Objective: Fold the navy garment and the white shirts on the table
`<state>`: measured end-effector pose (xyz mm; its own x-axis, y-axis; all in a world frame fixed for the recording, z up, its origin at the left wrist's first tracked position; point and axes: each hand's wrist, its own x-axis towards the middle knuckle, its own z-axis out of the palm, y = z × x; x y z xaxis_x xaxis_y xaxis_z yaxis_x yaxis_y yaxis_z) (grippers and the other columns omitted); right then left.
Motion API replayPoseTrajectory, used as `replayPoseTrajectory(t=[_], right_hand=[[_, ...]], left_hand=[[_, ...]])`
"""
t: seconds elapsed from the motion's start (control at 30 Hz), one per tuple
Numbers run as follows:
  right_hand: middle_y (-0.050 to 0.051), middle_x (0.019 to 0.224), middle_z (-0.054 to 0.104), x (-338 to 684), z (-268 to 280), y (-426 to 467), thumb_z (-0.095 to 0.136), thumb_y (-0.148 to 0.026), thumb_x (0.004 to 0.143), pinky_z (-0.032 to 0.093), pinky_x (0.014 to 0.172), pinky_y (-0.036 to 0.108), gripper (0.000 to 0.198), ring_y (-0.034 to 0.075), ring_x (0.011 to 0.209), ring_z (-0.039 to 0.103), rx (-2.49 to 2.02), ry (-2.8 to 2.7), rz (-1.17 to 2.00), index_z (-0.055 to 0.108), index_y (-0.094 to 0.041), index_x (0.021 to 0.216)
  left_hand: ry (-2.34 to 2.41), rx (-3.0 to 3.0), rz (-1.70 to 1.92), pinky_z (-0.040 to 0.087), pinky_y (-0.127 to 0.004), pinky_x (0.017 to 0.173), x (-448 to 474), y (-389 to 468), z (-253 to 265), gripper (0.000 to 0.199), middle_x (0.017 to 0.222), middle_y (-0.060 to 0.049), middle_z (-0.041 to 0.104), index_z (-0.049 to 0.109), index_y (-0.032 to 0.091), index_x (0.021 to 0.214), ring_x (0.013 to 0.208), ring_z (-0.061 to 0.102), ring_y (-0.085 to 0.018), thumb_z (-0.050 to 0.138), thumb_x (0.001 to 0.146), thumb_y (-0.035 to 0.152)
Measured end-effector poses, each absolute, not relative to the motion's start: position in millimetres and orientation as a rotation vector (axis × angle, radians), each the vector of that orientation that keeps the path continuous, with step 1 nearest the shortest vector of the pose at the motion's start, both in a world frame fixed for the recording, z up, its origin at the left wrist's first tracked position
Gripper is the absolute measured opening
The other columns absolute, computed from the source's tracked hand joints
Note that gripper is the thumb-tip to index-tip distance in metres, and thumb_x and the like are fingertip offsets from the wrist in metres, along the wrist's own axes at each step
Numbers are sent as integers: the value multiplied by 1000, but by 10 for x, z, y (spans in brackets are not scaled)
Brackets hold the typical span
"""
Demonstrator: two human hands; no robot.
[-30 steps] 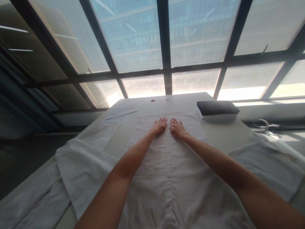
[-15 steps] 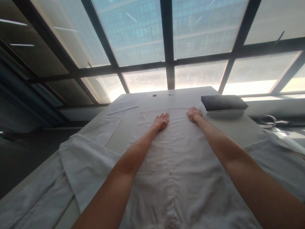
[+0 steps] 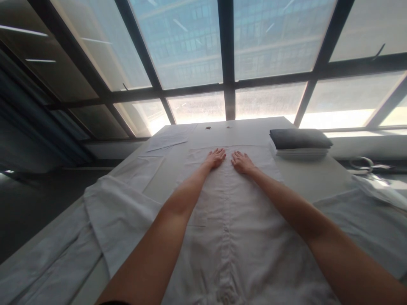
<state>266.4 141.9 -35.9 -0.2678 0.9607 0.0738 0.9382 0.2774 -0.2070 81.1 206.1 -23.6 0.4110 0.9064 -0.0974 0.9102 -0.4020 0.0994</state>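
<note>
A white button-front shirt (image 3: 248, 216) lies spread on the white table, its button strip running down the middle and its hem at the far end. My left hand (image 3: 216, 158) rests flat on the cloth just left of the strip, fingers stretched out. Just right of the strip, my right hand (image 3: 242, 162) lies flat too, its fingers spread. Neither hand grips the fabric. A sleeve (image 3: 117, 216) spreads out to the left, and more pale cloth (image 3: 359, 220) lies to the right. The collar end, near the bottom edge, is bunched and dim.
On the table (image 3: 219, 136), a dark folder-like stack (image 3: 299, 142) with white layers beneath stands at the right. Paper sheets (image 3: 168, 142) lie at the far left. A ring-shaped object (image 3: 361, 164) sits at the right edge. Large windows (image 3: 273, 42) rise behind; a curtain (image 3: 34, 127) hangs left.
My right hand has moved left from the shirt's far right corner to beside the button strip. My left hand has stayed almost in place. The view has shifted slightly.
</note>
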Motion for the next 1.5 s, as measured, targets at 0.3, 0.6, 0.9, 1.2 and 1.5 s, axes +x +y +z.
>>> replayPoseTrajectory(t=[0.3, 0.6, 0.9, 1.2, 1.5], right_hand=[[14, 168, 24, 2696, -355, 1416, 27, -34, 104, 11, 125, 49, 60, 25, 156, 19, -1773, -2352, 203, 33, -12, 160], [19, 167, 26, 2354, -275, 1298, 31, -22, 100, 18, 122, 57, 60, 30, 155, 21, -1852, -2268, 186, 35, -9, 158], [12, 167, 28, 2501, -413, 1377, 24, -43, 106, 17, 124, 49, 60, 24, 155, 23, -1566, -2448, 224, 35, -17, 159], [26, 164, 28, 3677, -334, 1694, 31, -35, 105, 18, 121, 50, 60, 31, 152, 25, -2085, -2067, 155, 38, -2, 155], [17, 166, 29, 2813, -327, 1425, 27, -31, 104, 16, 124, 42, 59, 24, 154, 21, -1857, -2140, 84, 36, -6, 156]], left_hand=[[2138, 2206, -125, 22, -63, 120, -409, 2126, -18, 63, 170, -9, 17, 27, 27, 162, 156, 19, -32, 13, 104, 48], [1805, 2542, -55, 15, -56, 124, 394, 1580, -143, 59, 170, -6, 20, 23, 25, 163, 158, 13, -26, 20, 106, 41], [1588, 2624, 77, 17, -54, 125, 739, 1275, -290, 59, 169, -7, 24, 26, 24, 163, 156, 18, -27, 21, 106, 37], [1629, 2561, 93, 15, -54, 126, 756, 1294, -287, 61, 170, -3, 21, 27, 24, 162, 157, 17, -26, 21, 104, 41], [1646, 2563, 106, 16, -55, 125, 773, 1291, -305, 60, 169, -2, 22, 27, 25, 162, 156, 18, -26, 20, 104, 40]])
